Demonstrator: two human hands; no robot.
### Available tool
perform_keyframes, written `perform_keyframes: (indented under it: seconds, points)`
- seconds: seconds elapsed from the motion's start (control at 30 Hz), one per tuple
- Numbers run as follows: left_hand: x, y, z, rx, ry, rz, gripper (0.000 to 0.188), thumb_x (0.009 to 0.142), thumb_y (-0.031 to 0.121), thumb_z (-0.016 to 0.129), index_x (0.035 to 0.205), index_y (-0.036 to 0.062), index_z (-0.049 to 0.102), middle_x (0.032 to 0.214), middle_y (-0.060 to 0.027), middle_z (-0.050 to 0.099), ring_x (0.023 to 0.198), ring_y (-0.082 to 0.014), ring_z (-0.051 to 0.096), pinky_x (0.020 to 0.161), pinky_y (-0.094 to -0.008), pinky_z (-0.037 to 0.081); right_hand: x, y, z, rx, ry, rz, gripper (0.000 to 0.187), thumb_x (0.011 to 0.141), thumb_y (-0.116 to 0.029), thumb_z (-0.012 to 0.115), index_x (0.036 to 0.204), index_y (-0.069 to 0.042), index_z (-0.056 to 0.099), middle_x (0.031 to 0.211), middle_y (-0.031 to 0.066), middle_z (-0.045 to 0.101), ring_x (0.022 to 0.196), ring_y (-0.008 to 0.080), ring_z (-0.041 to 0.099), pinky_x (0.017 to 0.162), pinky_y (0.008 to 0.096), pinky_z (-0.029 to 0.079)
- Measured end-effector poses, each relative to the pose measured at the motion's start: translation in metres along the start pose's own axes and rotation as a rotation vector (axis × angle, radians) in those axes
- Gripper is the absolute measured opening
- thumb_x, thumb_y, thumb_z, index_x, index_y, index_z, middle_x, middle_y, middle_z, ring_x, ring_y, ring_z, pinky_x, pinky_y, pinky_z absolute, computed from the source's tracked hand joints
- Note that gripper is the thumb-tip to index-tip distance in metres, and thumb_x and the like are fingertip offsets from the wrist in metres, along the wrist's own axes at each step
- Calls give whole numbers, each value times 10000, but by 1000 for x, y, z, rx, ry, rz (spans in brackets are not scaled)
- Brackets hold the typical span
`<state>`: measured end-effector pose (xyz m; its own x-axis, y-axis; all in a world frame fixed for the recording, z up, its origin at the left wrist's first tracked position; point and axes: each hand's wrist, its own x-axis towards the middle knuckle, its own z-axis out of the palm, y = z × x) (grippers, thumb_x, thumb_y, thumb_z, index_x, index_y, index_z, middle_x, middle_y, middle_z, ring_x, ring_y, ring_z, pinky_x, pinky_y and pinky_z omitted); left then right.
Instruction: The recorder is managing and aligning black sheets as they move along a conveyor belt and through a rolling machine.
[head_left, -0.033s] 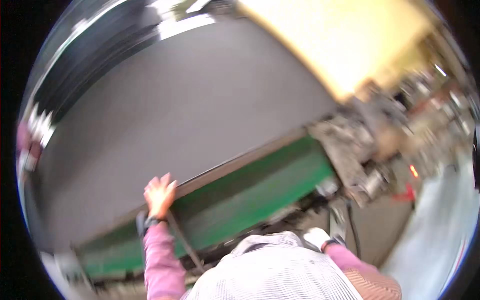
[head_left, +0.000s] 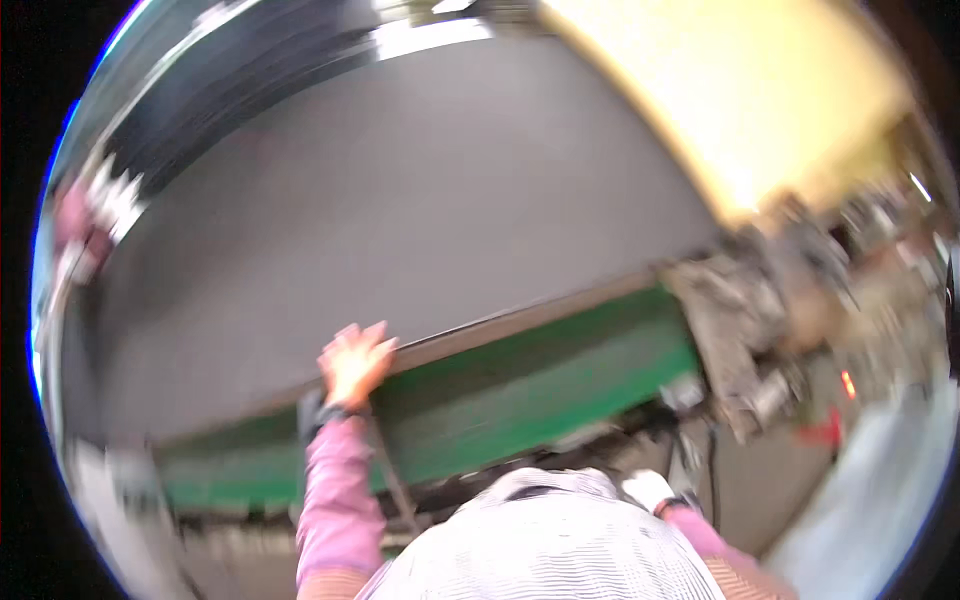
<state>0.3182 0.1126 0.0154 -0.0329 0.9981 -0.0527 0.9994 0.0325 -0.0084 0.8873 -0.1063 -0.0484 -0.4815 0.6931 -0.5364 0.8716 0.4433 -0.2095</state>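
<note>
A wide, flat, dark grey sheet or belt (head_left: 420, 190) spreads out in front of me; which of the two I cannot tell. My left hand (head_left: 357, 365), bare, with a dark band at the wrist, lies at its near edge with the fingers spread. Under that edge runs a long green machine beam (head_left: 540, 365). Low on the right, beside my body, is my right hand (head_left: 648, 489), in a white glove. Its fingers are too small and blurred to read, and whether it holds anything does not show.
A thin metal bar (head_left: 392, 470) slants below my left hand. Machine parts (head_left: 735, 320) crowd the right end of the beam. A bright yellow panel (head_left: 740, 90) rises at the back right. At the far left is a blurred person's pink sleeve (head_left: 75, 215).
The whole view has shifted and turned slightly, so the sheet and machine sit further right in the picture. My left hand remains at the sheet's edge, and my right hand stays low beside me.
</note>
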Motion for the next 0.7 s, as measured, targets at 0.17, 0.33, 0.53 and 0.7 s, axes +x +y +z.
perform_keyframes:
  seconds: [0.17,0.33,0.53,0.7]
  points:
    - [14,34,6,-468,259,-124,529,841,448,568,1225,85,532,1216,-242,511,1132,-400,481,938,-458,420,20,12,-11,512,-181,476,208,751,-255,567,798,-78,664,757,174,645,759,343,616,698,419,482]
    - [17,-85,35,-160,600,-491,324,702,167,607,980,5,570,998,-164,577,985,-331,523,884,-430,408,42,-9,-54,836,47,563,291,780,-212,586,938,24,651,816,159,673,724,196,639,682,318,493]
    - [-9,-119,62,-123,254,-753,567,669,409,717,1055,21,570,1075,-138,549,1039,-310,499,890,-409,439,99,-50,-147,1066,-27,597,281,848,-184,570,1050,4,626,765,80,665,633,109,593,627,259,489]
    - [1,-75,52,-195,244,-493,403,720,378,689,946,53,617,998,-97,566,975,-283,530,836,-384,460,159,-106,-230,580,251,-68,241,840,-216,575,1028,-84,648,981,107,662,895,278,636,785,334,505]
